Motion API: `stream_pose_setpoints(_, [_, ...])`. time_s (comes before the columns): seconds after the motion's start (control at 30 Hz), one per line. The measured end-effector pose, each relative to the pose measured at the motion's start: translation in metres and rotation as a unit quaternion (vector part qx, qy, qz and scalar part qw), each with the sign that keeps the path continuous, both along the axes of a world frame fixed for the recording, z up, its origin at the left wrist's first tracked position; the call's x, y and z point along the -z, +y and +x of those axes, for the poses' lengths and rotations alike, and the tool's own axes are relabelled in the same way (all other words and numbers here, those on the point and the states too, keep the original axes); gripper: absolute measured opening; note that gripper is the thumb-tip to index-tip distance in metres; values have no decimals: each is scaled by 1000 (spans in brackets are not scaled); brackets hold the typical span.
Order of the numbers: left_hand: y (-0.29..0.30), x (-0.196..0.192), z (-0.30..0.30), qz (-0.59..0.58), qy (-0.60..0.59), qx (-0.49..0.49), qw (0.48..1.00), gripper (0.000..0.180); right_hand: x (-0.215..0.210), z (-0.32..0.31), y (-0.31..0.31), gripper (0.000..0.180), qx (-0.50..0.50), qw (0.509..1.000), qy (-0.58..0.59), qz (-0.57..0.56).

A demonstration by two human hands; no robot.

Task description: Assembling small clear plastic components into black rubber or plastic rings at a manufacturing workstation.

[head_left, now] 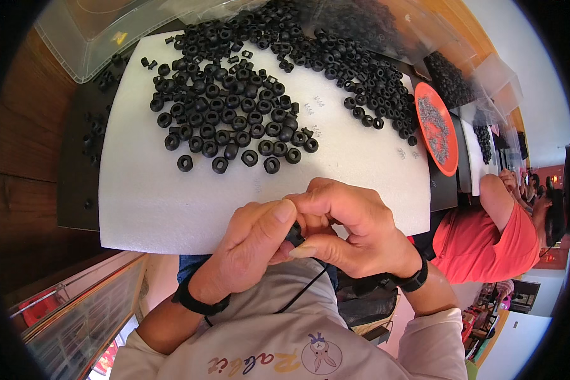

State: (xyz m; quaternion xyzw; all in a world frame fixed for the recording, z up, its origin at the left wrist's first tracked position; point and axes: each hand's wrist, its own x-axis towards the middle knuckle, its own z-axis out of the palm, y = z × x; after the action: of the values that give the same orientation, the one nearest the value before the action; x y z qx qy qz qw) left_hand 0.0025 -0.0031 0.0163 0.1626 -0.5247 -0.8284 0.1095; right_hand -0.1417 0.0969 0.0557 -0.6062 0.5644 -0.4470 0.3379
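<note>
Close to my body, just over the near edge of the white foam sheet [152, 212], my two hands meet. My left hand [250, 240] is closed around a small black plastic part [295, 234], mostly hidden by fingers. Bent in from the other side, my right hand [364, 231] has its thumb and fingertips pressed at the same part. Beyond the hands lies a broad spread of round black plastic pieces with holes [234, 117], with small spool-shaped black pieces among them. Another band of black pieces [373, 88] runs to the right.
A red oval dish [449, 166] of small grey metal bits stands right of the foam. Clear plastic bins [82, 66] are at the far left and back; one at the back holds black pieces [354, 25]. Rightward sits a person in a red shirt [494, 244].
</note>
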Motion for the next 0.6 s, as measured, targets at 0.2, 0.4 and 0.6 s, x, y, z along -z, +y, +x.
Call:
stream_pose_setpoints(0.2, [1, 2, 1, -59, 39, -7, 997, 52, 6, 3, 3, 42, 22, 999, -12, -28])
stream_pose_setpoints(0.4, [0, 10, 2, -57, 73, -7, 996, 48, 6, 10, 1, 33, 45, 998, -9, -37])
stream_pose_setpoints(0.6, [0, 6, 3, -113, 19, -60, 992, 47, 7, 10, -8, 30, 46, 998, 11, -37])
